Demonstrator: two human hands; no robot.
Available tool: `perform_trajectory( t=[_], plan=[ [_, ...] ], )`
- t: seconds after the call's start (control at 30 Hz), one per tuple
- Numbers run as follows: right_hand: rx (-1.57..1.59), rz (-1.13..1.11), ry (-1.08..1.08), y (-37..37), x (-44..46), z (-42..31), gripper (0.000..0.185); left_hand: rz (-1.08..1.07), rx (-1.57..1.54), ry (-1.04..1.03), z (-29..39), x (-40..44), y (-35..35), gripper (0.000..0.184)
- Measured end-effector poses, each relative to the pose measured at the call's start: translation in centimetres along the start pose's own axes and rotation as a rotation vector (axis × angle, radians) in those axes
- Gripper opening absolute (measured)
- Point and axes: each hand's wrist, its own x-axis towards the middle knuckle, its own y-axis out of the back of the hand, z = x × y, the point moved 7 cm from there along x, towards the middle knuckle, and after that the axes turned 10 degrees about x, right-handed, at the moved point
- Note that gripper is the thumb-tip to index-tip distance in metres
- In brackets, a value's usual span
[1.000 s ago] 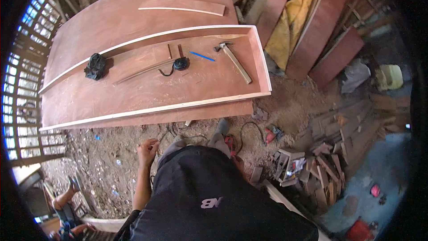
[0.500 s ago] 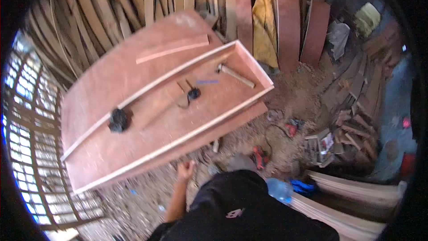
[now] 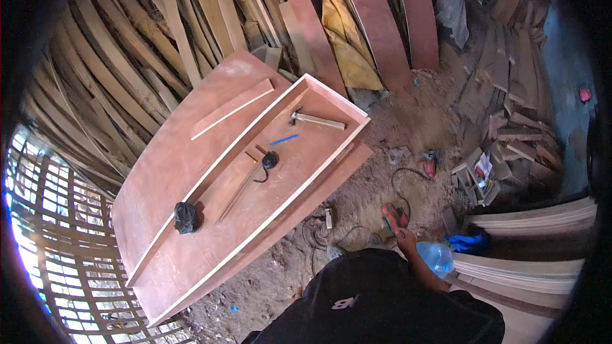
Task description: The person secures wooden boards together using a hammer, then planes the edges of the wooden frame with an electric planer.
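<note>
My right hand [image 3: 406, 240] is low beside my body, its fingertips at the near end of a red corded power tool [image 3: 394, 216] on the ground. Whether the fingers grip the tool is too unclear to tell. Only a sliver of my left hand [image 3: 298, 292] shows past my dark shirt, its fingers hidden. Ahead lies a reddish plywood panel [image 3: 162, 153] with pale wooden strips standing along it as a shallow frame. Inside the frame are a hammer [image 3: 319, 120], a blue pencil-like stick [image 3: 284, 139], a small black bundle [image 3: 269, 160] and thin wood pieces. A black plastic bag [image 3: 186, 217] sits by the long strip.
Another red power tool [image 3: 428, 164] lies on the dusty ground. A clear blue water bottle [image 3: 436, 258] stands by stacked boards [image 3: 523, 274] at right. Wood offcuts [image 3: 519, 146] are piled behind. Long planks [image 3: 121, 44] lean at the back; a lattice wall [image 3: 64, 229] is at left.
My right hand has come into view by the red power tool. My left hand has drawn back until nearly hidden by my body. The view has turned and shifted.
</note>
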Motion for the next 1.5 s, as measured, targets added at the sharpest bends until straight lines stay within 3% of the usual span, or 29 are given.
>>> perform_trajectory(
  t=[0.07, 0.1, 0.17, 0.2, 0.23, 0.27, 0.3, 0.37, 0.4, 0.43, 0.47, 0.5, 0.53, 0.57, 0.6, 0.63, 0.67, 0.7, 0.73, 0.83, 0.9, 1.03, 1.07, 1.23, 1.37, 1.43, 1.47, 1.5],
  plan=[
    [0.006, -0.006, 0.004, 0.9, -0.3, -1.7, 0.04, -0.016, 0.001, -0.015, -0.9, 1.2, -0.3, 0.076],
    [-0.09, 0.06, -0.095, -0.6, 0.9, 6.7, 0.041, -0.021, 0.037, -0.087, 1.2, 1.5, -0.5, 0.076],
    [-0.075, -0.016, -0.132, 1.1, -0.6, 7.0, 0.042, 0.038, 0.324, -0.289, 7.2, 3.9, -1.3, 0.068],
    [-0.065, -0.054, -0.156, 1.7, -1.8, 7.5, 0.042, 0.054, 0.095, -0.449, 11.7, 5.2, -2.9, 0.056],
    [-0.089, -0.062, -0.244, 1.6, -2.3, 10.8, 0.045, 0.139, 0.081, -0.653, 17.7, 5.2, -3.8, 0.05],
    [-0.076, -0.045, -0.258, 2.0, -3.1, 13.1, 0.046, 0.246, 0.432, -0.722, 27.7, 0.5, -3.6, 0.048],
    [-0.066, -0.026, -0.273, 2.6, -3.8, 15.0, 0.047, 0.257, 0.317, -0.917, 33.8, -0.7, -4.2, 0.049],
    [-0.078, 0.011, -0.304, 4.2, -5.0, 13.9, 0.047, 0.498, 0.403, -1.362, 46.4, -7.1, -4.1, 0.051],
    [-0.094, 0.033, -0.275, 4.4, -4.8, 13.5, 0.046, 0.9, 0.421, -1.511, 46.7, -3.3, -5.2, 0.057],
    [-0.113, 0.057, -0.257, 4.7, -4.9, 13.9, 0.046, 0.577, 0.518, -1.447, 52.9, -5.8, -5.3, 0.069],
    [-0.058, 0.075, -0.354, 4.7, -4.3, 14.4, 0.045, 0.623, 0.507, -1.504, 53.7, -0.7, -5.5, 0.077],
    [-0.049, 0.114, -0.379, 3.5, -3.5, 17.5, 0.043, 0.617, 0.586, -1.427, 55.6, 0.2, -5.8, 0.083],
    [0.043, 0.104, -0.541, 2.8, -3.0, 18.5, 0.042, 0.588, 0.76, -1.389, 57.5, 0.3, -6.4, 0.083],
    [0.14, 0.095, -0.692, 1.7, -1.2, 19.0, 0.041, 0.449, 0.913, -1.257, 58.6, 1.8, -7.1, 0.075],
    [0.066, 0.07, -0.576, 0.4, 1.2, 21.8, 0.042, 0.303, 0.94, -1.005, 58.4, 4.5, -7.7, 0.063],
    [-0.005, 0.03, -0.458, -2.2, 3.4, 25.3, 0.044, 0.269, 0.913, -0.981, 57.6, 6.2, -8.2, 0.055],
    [-0.027, -0.047, -0.506, -6.0, 5.2, 31.8, 0.047, 0.275, 0.969, -0.962, 57.5, 6.8, -8.3, 0.049],
    [-0.068, -0.081, -0.492, -8.6, 7.8, 36.0, 0.052, 0.108, 0.792, -0.978, 56.7, 7.9, -8.4, 0.048],
    [-0.108, -0.115, -0.476, -11.1, 10.3, 40.0, 0.057, 0.162, 0.806, -0.935, 55.7, 9.3, -7.2, 0.052],
    [-0.199, 0.006, -0.164, -14.6, 18.6, 41.8, 0.081, 0.377, 0.849, -0.792, 52.8, 12.0, -1.2, 0.069],
    [-0.426, 0.012, -0.177, -17.2, 23.1, 47.1, 0.097, 0.422, 0.858, -0.687, 52.6, 11.2, 0.6, 0.07],
    [-0.319, -0.171, -0.42, -21.2, 28.0, 56.1, 0.088, 0.343, 0.778, -0.734, 52.3, 11.7, 2.3, 0.062],
    [-0.282, -0.191, -0.388, -21.7, 28.5, 57.4, 0.086, 0.354, 0.819, -0.774, 52.5, 11.4, 2.4, 0.058],
    [-0.033, -0.212, -0.194, -19.9, 26.6, 56.6, 0.079, 0.413, 0.69, -0.782, 52.1, 10.9, 1.9, 0.056],
    [0.069, -0.077, -0.064, -17.6, 22.1, 52.8, 0.071, 0.445, 0.718, -0.631, 51.8, 10.4, 0.3, 0.069],
    [-0.09, -0.092, -0.13, -17.1, 18.8, 52.7, 0.07, 0.435, 0.784, -0.503, 52.8, 9.4, -2.8, 0.072],
    [-0.117, -0.069, 0.002, -16.4, 18.2, 50.1, 0.07, 0.434, 0.725, -0.467, 53.0, 9.1, -3.4, 0.073],
    [-0.148, -0.039, 0.129, -15.8, 17.5, 47.3, 0.07, 0.496, 0.848, -0.579, 53.4, 8.7, -3.0, 0.075]
  ],
)
